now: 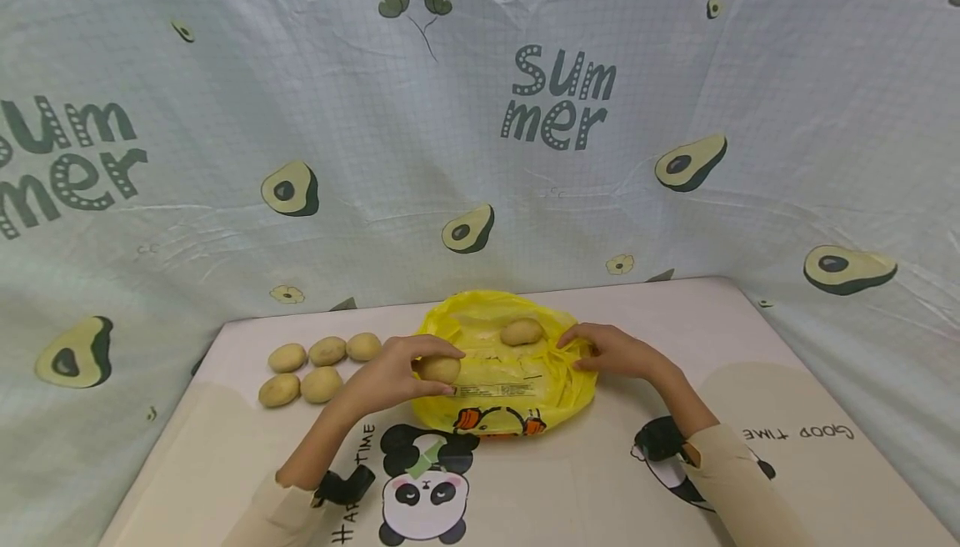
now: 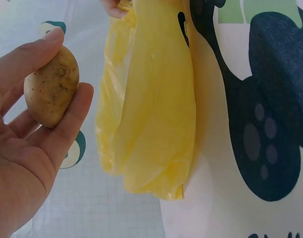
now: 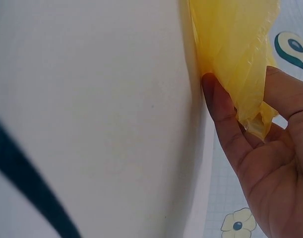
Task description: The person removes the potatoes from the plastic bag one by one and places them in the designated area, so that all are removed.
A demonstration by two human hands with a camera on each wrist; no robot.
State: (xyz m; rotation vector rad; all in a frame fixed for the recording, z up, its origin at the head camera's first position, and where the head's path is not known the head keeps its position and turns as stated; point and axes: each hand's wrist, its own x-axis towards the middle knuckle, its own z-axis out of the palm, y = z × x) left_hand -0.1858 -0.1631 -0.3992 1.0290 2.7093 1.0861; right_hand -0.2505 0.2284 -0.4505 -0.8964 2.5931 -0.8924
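A yellow plastic bag [image 1: 498,414] lies spread on the table with its mouth facing up, and one potato [image 1: 521,331] rests inside it. My left hand [image 1: 392,376] pinches another potato [image 2: 52,88] between thumb and fingers, over the bag's left edge in the head view. At the opposite side my right hand [image 1: 618,351] grips the bag's crumpled rim; in the right wrist view the yellow film [image 3: 238,59] passes between thumb and fingers. Part of the held potato is hidden by the fingers.
Left of the bag, several loose potatoes [image 1: 321,384] sit in two rows on the white table [image 1: 525,497], which carries printed panda drawings. A pale curtain [image 1: 360,155] with avocado prints hangs behind and beside the table.
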